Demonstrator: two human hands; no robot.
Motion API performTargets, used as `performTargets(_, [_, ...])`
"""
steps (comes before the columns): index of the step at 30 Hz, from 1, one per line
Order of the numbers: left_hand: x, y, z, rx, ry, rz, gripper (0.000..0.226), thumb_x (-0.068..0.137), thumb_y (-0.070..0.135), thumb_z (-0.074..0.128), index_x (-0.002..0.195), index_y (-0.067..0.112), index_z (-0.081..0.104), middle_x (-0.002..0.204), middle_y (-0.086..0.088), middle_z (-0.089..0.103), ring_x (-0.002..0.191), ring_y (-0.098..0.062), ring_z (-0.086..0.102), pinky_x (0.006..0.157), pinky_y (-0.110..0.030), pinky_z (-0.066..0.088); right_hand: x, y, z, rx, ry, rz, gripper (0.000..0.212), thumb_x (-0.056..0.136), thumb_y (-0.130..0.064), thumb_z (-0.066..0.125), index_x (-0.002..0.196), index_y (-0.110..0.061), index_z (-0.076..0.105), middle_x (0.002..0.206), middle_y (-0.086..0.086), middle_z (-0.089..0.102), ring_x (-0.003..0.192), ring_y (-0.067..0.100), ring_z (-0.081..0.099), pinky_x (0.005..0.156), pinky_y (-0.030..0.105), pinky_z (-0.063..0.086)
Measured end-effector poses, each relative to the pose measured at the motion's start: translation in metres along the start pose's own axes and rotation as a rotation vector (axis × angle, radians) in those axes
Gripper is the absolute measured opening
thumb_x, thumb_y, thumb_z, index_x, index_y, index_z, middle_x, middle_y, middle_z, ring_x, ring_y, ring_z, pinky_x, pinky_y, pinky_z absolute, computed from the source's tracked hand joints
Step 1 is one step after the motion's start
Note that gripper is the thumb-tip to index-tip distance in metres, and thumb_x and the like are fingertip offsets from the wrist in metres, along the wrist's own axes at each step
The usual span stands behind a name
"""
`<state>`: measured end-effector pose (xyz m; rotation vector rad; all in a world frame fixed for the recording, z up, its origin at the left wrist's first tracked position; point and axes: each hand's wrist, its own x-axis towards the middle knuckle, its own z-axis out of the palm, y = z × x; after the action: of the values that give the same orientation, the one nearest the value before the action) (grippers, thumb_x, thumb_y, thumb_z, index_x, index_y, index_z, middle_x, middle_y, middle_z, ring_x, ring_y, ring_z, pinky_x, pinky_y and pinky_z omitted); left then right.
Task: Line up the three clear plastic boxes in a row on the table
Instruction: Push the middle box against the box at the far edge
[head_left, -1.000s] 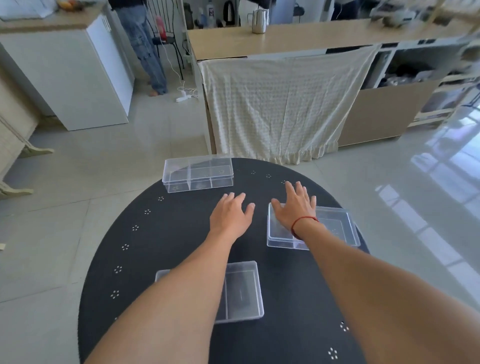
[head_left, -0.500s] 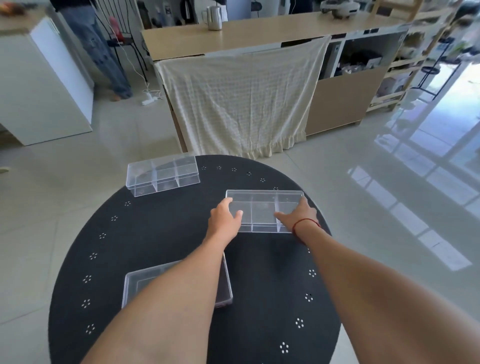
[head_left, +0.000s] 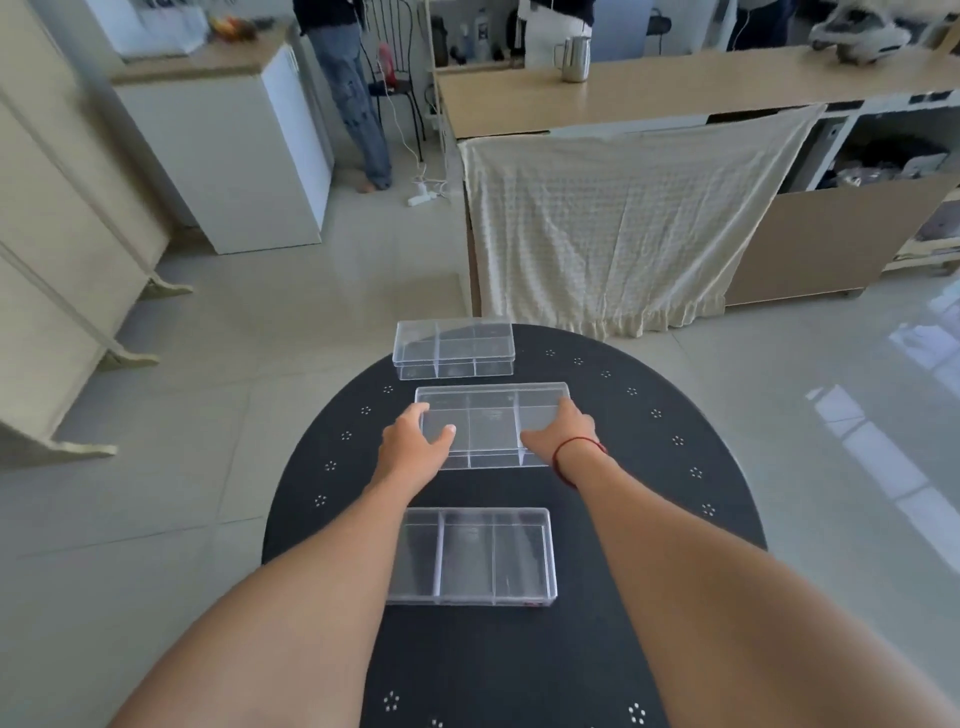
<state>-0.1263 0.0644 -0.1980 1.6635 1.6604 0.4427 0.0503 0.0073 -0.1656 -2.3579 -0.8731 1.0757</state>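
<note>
Three clear plastic boxes with inner dividers stand one behind another on a round black table (head_left: 649, 467). The far box (head_left: 453, 347) sits at the table's back edge. Just in front of it is the middle box (head_left: 491, 423), which both hands grip at its ends: my left hand (head_left: 410, 447) on its left end, my right hand (head_left: 563, 434), with a red string at the wrist, on its right end. Between my forearms, closer to me, lies the near box (head_left: 475, 556), touched by nothing.
Behind the table a wooden counter (head_left: 649, 96) is draped with a cream cloth (head_left: 623, 223) and carries a steel jug (head_left: 574, 60). A white cabinet (head_left: 234, 156) stands at the left, with a person's legs (head_left: 358, 104) and a chair beside it. Tiled floor surrounds the table.
Both hands took hold of the box from the table's right side and moved it toward the centre, in line between the far and near boxes. The head view shifted.
</note>
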Motion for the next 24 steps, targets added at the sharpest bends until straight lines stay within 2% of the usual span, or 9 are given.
performTargets(8, [0.006,-0.042,-0.016,-0.026,-0.062,-0.090,0.077,0.082,0.048,0.064,0.147,0.024,0.030,0.153,-0.004,0.034,0.137,-0.027,0.037,0.105,-0.042,0.037,0.009,-0.014,0.048,-0.060,-0.094,-0.042,0.068,0.088,-0.025,0.059,0.148,-0.019,0.027,0.143,0.017,0.038,0.124,0.037,0.049,0.101,0.045,0.045])
performTargets(11, [0.008,-0.051,-0.009,-0.026,-0.118,-0.075,0.074,0.085,0.043,0.062,0.149,0.027,0.028,0.153,-0.005,0.032,0.138,-0.025,0.036,0.107,-0.040,0.034,0.012,-0.009,0.060,-0.066,-0.087,-0.071,0.066,0.090,-0.020,0.057,0.150,-0.021,0.027,0.146,0.015,0.036,0.127,0.037,0.046,0.104,0.044,0.042])
performTargets(14, [0.007,-0.060,0.001,-0.004,-0.161,-0.079,0.066,0.088,0.035,0.062,0.147,0.029,0.033,0.153,-0.008,0.029,0.136,-0.027,0.037,0.108,-0.040,0.034,0.012,0.002,0.069,-0.181,-0.104,-0.088,0.051,0.090,-0.010,0.051,0.139,-0.020,0.040,0.143,0.017,0.037,0.123,0.039,0.049,0.103,0.046,0.046])
performTargets(16, [0.005,-0.061,0.006,0.022,-0.143,-0.100,0.063,0.090,0.035,0.060,0.147,0.032,0.033,0.157,-0.012,0.018,0.141,-0.029,0.030,0.108,-0.043,0.034,0.013,0.009,0.072,-0.315,-0.098,-0.117,0.045,0.089,-0.007,0.048,0.132,-0.019,0.045,0.149,0.018,0.030,0.129,0.039,0.042,0.104,0.046,0.044])
performTargets(18, [0.003,-0.058,0.008,0.179,-0.043,-0.030,0.061,0.089,0.036,0.061,0.145,0.032,0.036,0.160,-0.012,0.010,0.144,-0.029,0.023,0.105,-0.044,0.038,0.014,0.012,0.072,-0.411,-0.023,-0.205,0.043,0.088,-0.006,0.053,0.129,-0.020,0.048,0.157,0.016,0.018,0.141,0.036,0.029,0.107,0.044,0.041])
performTargets(20, [0.004,-0.054,0.007,0.321,0.066,0.113,0.053,0.090,0.032,0.062,0.140,0.026,0.047,0.157,-0.009,0.023,0.141,-0.025,0.028,0.102,-0.041,0.041,0.016,0.010,0.072,-0.459,0.017,-0.309,0.043,0.088,-0.006,0.055,0.129,-0.018,0.051,0.157,0.012,0.023,0.139,0.032,0.032,0.104,0.042,0.044])
performTargets(22, [0.008,-0.049,0.007,0.351,0.032,0.167,0.038,0.093,0.025,0.058,0.131,0.021,0.058,0.152,-0.003,0.036,0.136,-0.021,0.036,0.098,-0.039,0.043,0.020,0.006,0.074,-0.480,-0.036,-0.345,0.045,0.090,-0.007,0.052,0.134,-0.017,0.050,0.153,0.007,0.029,0.137,0.028,0.036,0.102,0.040,0.045])
performTargets(24, [0.014,-0.046,0.009,0.337,-0.031,0.149,0.034,0.096,0.022,0.051,0.128,0.019,0.061,0.152,-0.002,0.036,0.137,-0.020,0.036,0.098,-0.040,0.043,0.027,0.001,0.075,-0.474,-0.105,-0.332,0.051,0.091,-0.008,0.052,0.141,-0.019,0.044,0.159,0.006,0.019,0.145,0.027,0.025,0.108,0.039,0.041])
